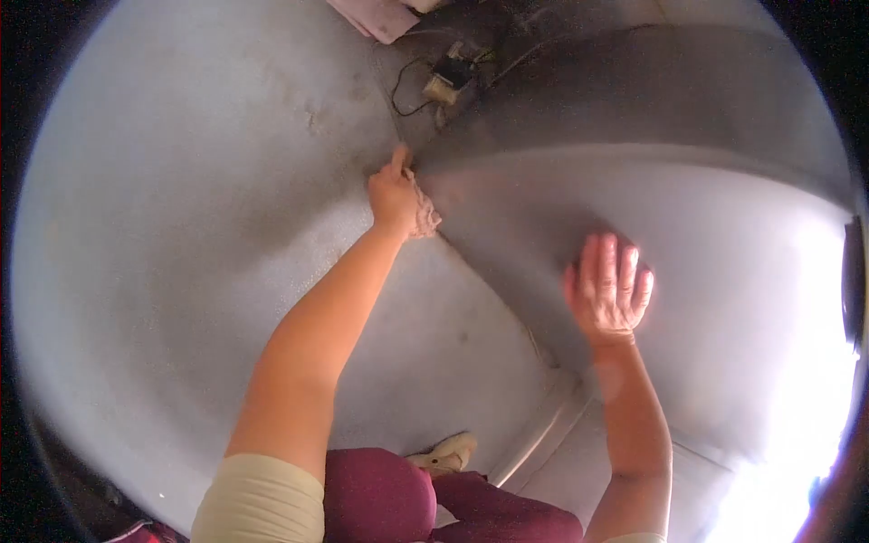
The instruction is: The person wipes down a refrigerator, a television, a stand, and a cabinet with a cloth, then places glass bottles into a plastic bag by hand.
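Under the left hand (391, 201), cloth (425, 211) (crumpled)

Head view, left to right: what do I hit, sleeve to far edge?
Pale left sleeve → left hand → crumpled cloth in its grip → right hand, fingers spread → dark strip at the right edge.

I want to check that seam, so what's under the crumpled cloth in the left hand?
The seam runs up to the crumpled cloth; the spot directly beneath is covered by it and the left hand, so I can't tell.
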The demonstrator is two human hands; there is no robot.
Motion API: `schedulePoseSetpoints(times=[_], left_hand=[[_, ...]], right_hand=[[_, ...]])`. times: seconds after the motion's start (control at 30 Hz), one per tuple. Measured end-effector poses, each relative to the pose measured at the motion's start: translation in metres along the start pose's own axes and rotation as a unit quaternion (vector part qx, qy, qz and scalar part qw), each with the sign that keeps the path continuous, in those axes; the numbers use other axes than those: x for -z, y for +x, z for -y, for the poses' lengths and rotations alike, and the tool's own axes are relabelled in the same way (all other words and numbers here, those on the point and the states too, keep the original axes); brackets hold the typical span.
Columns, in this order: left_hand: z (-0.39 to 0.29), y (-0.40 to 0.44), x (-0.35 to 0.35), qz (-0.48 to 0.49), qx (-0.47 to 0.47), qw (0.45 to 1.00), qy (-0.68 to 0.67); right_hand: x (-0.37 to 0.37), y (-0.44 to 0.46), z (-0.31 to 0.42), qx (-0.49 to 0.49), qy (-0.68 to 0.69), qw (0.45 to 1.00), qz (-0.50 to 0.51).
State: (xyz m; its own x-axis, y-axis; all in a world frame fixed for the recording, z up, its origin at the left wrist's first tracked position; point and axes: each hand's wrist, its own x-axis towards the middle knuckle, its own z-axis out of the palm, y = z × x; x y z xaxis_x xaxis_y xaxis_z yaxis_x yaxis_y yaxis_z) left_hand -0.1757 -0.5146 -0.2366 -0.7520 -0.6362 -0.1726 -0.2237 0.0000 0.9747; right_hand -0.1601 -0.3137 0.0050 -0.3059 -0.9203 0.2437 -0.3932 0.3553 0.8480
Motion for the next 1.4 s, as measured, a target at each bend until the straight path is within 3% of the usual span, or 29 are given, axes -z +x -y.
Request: schedulePoseSetpoints(times=[0.07,0.13,0.23,0.27,0.33,0.37,0.43,0.47,0.5,0.53,0.6,0.7,0.77,0.8,0.83,0.93,1.0,1.07,1.13,1.33,1.4], left_hand=[[-0.009,0.004,0.012,0.096,0.035,0.994,-0.036],[-0.023,0.015,0.019,0.060,-0.179,0.982,-0.016],[-0.186,-0.025,0.071,0.240,-0.140,0.944,-0.177],[-0.208,-0.027,0.065,0.137,-0.355,0.911,-0.158],[-0.246,-0.033,0.066,0.152,-0.368,0.899,-0.184],[-0.242,-0.026,0.059,0.126,-0.377,0.908,-0.131],[-0.222,-0.003,0.068,0.302,-0.125,0.945,0.011],[-0.164,0.018,0.042,0.295,-0.201,0.932,0.057],[-0.122,0.029,0.030,0.288,-0.178,0.932,0.129],[-0.100,0.039,0.030,0.397,-0.007,0.909,0.124],[-0.103,0.032,0.045,0.328,-0.084,0.917,0.211],[-0.087,0.037,0.003,0.316,-0.127,0.940,-0.033],[-0.135,0.036,-0.010,0.330,-0.272,0.900,-0.079],[-0.186,0.022,0.015,0.306,-0.362,0.873,-0.116],[-0.223,0.010,0.023,0.339,-0.328,0.850,-0.234],[-0.254,0.011,0.025,0.351,-0.388,0.812,-0.260],[-0.214,0.028,-0.005,0.377,-0.274,0.845,-0.264],[-0.157,0.046,-0.008,0.403,-0.102,0.891,-0.179],[-0.099,0.050,-0.007,0.391,-0.024,0.917,-0.079],[-0.055,0.029,0.025,0.321,0.144,0.933,0.077],[-0.041,0.018,0.025,0.267,0.096,0.955,0.085]], right_hand=[[-0.015,0.001,0.013,0.002,0.001,1.000,-0.004],[-0.022,0.010,0.023,-0.004,0.000,1.000,-0.006],[0.014,-0.006,-0.005,-0.007,0.000,1.000,-0.006],[0.017,-0.008,-0.006,-0.005,0.002,1.000,0.012],[0.016,-0.010,-0.010,0.013,0.015,1.000,-0.001],[0.018,-0.009,-0.010,0.014,0.016,1.000,0.002],[0.020,-0.006,-0.010,0.019,0.009,1.000,0.003],[0.020,-0.008,-0.010,0.017,0.010,1.000,0.008],[0.019,-0.010,-0.010,0.022,0.002,1.000,0.008],[0.018,-0.011,-0.010,0.025,-0.007,1.000,0.011],[0.018,-0.008,-0.011,0.025,-0.011,0.999,0.017],[0.020,-0.007,-0.010,0.027,-0.008,0.999,0.029],[0.018,-0.008,-0.009,0.022,-0.005,1.000,0.022],[0.018,-0.010,-0.009,0.018,-0.003,1.000,0.022],[0.017,-0.013,-0.009,0.017,0.004,0.999,0.028],[0.021,-0.013,-0.012,0.033,-0.002,0.999,0.038],[0.017,-0.018,-0.012,0.030,-0.001,0.999,0.036],[0.016,-0.019,-0.013,0.031,-0.002,0.999,0.031],[0.017,-0.020,-0.012,0.027,-0.001,0.999,0.035],[0.022,-0.009,-0.011,0.017,0.015,0.998,0.052],[0.023,-0.008,-0.009,0.009,0.023,0.998,0.055]])
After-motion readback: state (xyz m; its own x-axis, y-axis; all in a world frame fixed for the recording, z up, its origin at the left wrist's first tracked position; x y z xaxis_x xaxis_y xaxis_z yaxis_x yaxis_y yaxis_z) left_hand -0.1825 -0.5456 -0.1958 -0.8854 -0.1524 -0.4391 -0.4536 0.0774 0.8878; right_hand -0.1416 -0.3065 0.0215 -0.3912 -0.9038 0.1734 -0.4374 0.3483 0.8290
